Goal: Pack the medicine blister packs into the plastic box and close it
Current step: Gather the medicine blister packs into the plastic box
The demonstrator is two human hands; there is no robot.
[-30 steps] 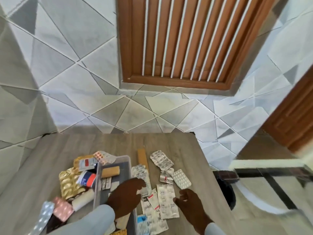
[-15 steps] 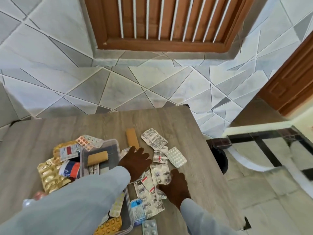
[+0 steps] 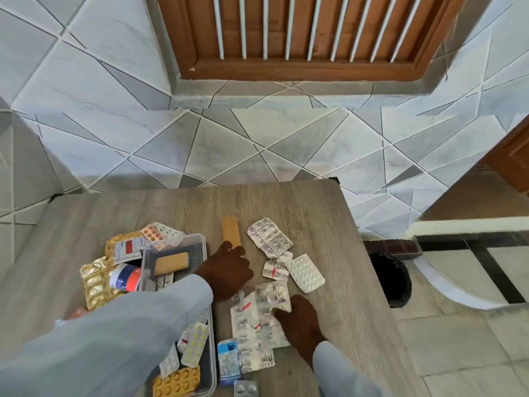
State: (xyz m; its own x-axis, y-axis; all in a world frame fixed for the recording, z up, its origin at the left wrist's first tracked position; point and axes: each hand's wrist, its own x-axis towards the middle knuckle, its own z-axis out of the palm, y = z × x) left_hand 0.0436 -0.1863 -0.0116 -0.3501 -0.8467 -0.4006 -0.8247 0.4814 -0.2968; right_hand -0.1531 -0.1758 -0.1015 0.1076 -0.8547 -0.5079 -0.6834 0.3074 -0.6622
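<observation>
A clear plastic box stands open on the wooden table, holding a tan strip, a yellow-pill pack and an orange pack. My left hand reaches across the box's right rim. Its thumb and fingertips close on the near end of a tan blister strip lying on the table. My right hand lies palm down with its fingertips on overlapping silver blister packs. My left sleeve hides the middle of the box.
Right of the box lie a crumpled silver pack, a small pack, a white blister and a blue pack. Gold packs and a red-and-blue labelled container pile left of it. A black bin stands beyond the right table edge.
My left hand moved forward from the packs beside the box to the tan strip's near end. My right hand slid left onto the silver packs. The view tilted down.
</observation>
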